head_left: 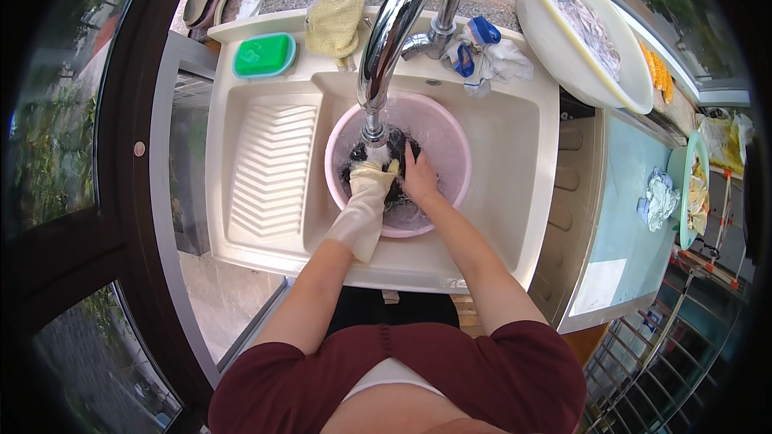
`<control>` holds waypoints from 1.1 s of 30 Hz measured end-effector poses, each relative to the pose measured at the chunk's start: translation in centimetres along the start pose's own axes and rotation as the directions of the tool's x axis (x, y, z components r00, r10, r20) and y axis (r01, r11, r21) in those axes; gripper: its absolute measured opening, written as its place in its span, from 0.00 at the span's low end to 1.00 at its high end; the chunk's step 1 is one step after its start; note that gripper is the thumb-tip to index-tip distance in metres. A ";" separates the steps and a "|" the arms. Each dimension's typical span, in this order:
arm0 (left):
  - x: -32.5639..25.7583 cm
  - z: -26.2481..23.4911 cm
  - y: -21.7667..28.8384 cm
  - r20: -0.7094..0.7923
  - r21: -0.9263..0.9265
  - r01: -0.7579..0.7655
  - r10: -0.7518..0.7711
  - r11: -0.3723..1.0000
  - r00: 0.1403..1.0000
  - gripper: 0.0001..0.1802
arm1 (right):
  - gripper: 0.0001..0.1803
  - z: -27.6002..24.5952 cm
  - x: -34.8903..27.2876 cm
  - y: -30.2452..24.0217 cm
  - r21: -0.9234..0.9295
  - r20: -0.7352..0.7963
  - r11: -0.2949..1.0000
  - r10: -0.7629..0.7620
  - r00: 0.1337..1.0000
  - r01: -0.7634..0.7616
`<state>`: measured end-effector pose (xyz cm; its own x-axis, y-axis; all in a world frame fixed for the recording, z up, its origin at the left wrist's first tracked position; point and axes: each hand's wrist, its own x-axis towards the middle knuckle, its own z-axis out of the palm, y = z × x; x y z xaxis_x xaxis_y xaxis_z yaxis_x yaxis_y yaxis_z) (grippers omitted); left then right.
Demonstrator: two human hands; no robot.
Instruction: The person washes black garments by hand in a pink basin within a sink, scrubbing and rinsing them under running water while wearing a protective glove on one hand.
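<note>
Water runs from a chrome faucet [375,96] into a round pink basin [460,145] standing in the sink. Inside lies a wet black cloth [397,145], partly under water; its kind cannot be made out. My left hand [373,180], in a cream rubber glove, grips the cloth from the left, just below the faucet's mouth. My bare right hand [420,177] holds the cloth from the right, thumb and fingers pressed against it. Some of the fingertips of both hands are hidden by the cloth and splashing water.
The sink [515,161] has a ribbed washboard [273,169] at its left. On its back ledge are green soap [264,55] in a dish, a yellowish cloth mitt [334,21] and blue-white wet cloths [490,60]. A large white tub [635,72] with laundry stands at the back right.
</note>
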<state>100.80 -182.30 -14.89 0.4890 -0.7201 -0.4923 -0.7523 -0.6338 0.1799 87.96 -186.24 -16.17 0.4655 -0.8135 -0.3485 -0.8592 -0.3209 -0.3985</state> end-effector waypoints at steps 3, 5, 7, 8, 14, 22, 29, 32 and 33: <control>0.9 -3.0 0.0 0.388 0.030 0.155 -0.155 0.987 0.908 0.47 | 0.41 -2.4 1.1 2.2 -0.227 0.165 0.971 -0.042 0.985 0.080; -1.4 -6.7 3.7 0.502 -0.243 0.301 -0.146 0.922 0.852 0.46 | 0.39 0.7 2.6 7.5 -0.328 0.050 0.920 0.244 0.968 -0.215; -2.5 -7.7 0.4 0.453 -0.512 0.237 0.025 0.826 0.891 0.42 | 0.33 -0.8 1.1 4.3 -0.242 0.005 0.963 0.123 0.992 -0.118; -1.8 -3.2 -6.0 0.323 -0.717 0.095 0.208 0.690 0.923 0.39 | 0.32 -5.4 -0.5 -2.3 -0.115 0.053 0.992 0.056 0.997 -0.050; -10.5 -3.0 -9.8 0.655 -0.435 0.787 0.447 -0.437 0.610 0.52 | 0.29 -16.5 -4.1 -13.1 0.336 0.087 0.931 -0.182 0.979 0.143; -10.8 -14.0 -12.2 0.085 -0.762 0.202 0.214 -0.615 0.973 0.23 | 0.30 -25.0 -11.0 -24.2 0.901 0.042 0.389 -0.518 0.854 0.191; -4.1 -20.6 -21.6 0.059 -0.782 -0.030 -0.122 -0.623 0.991 0.15 | 0.36 -16.5 -8.7 -21.3 0.818 0.256 0.560 -0.559 0.789 0.131; 0.5 -19.9 -27.0 0.007 -0.738 0.009 0.005 -0.675 1.000 0.23 | 0.37 -9.1 -3.5 -19.2 0.854 0.258 0.513 -0.564 0.784 0.088; 1.5 -19.4 -25.6 -0.179 -0.823 -0.121 0.050 -0.555 0.983 0.25 | 0.38 -7.2 -1.1 -17.5 0.849 0.291 0.528 -0.503 0.814 0.023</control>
<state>129.38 -172.69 -3.68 0.5216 -0.7901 -0.3221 0.7215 0.2069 0.6607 100.98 -183.24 -2.69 0.8728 -0.3598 -0.3299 -0.2624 0.2241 -0.9386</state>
